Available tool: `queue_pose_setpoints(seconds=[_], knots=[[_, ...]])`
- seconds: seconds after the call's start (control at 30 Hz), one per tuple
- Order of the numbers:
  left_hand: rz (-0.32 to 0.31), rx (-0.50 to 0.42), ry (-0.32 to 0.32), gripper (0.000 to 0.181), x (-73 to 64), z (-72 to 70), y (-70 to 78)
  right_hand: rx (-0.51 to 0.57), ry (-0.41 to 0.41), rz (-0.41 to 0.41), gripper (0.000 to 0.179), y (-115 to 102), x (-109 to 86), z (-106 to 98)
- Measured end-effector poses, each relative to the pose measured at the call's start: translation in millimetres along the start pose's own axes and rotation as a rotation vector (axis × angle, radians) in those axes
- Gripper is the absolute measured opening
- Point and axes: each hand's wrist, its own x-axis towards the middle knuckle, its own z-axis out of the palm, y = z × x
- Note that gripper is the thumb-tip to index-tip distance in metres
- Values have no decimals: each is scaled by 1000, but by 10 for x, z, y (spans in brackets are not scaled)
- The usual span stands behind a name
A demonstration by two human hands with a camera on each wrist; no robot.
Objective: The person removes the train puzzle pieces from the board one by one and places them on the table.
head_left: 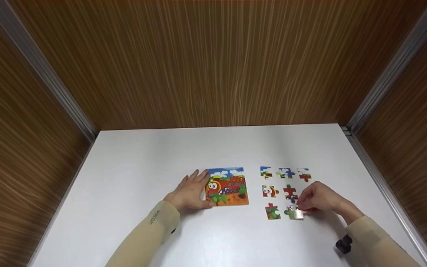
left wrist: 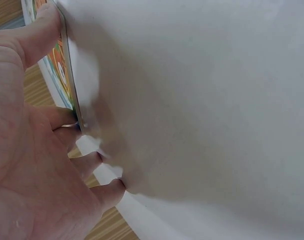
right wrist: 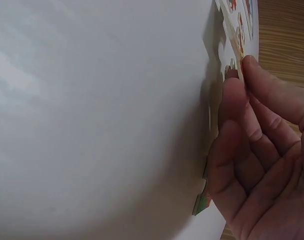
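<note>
A square picture board [head_left: 227,187] with a red cartoon train lies flat on the white table. My left hand [head_left: 191,190] rests along its left side, thumb at the near corner and fingers spread toward the far corner. In the left wrist view the thumb [left wrist: 46,22] touches the board's edge. Over the near rows of loose jigsaw pieces, my right hand [head_left: 317,198] pinches a jigsaw piece [right wrist: 234,35] between thumb and finger. That piece [head_left: 297,214] is tilted and catches glare. A reddish piece [head_left: 311,211] is partly hidden under the hand.
Loose jigsaw pieces lie in rows right of the board: a blue-topped corner piece [head_left: 266,171], a cloud piece [head_left: 285,172], an eyes piece [head_left: 269,191], a red piece [head_left: 290,192] and a green one [head_left: 272,211]. Wood-grain panels [head_left: 213,63] enclose the table [head_left: 154,148].
</note>
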Motion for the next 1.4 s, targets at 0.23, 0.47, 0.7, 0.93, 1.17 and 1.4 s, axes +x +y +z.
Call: queue_pose_setpoints(seconds=[0.23,0.47,0.7,0.93,1.17,1.4], knots=[[2,-6,3,114,-2,2,-2,-31,25,12,9,-21,2,19],[-7,-2,5,115,-1,3,1,-77,63,64,7,-31,12,48],[-23,-2,-1,115,4,14,1,-84,65,65,7,-43,20,61],[-20,-5,1,115,6,16,-3,-93,72,60,9,-52,24,54],[-15,-3,3,114,4,9,0,-87,96,64,5,-137,14,66],[-2,-5,6,115,4,10,-7,-71,133,0,8,-264,64,134]])
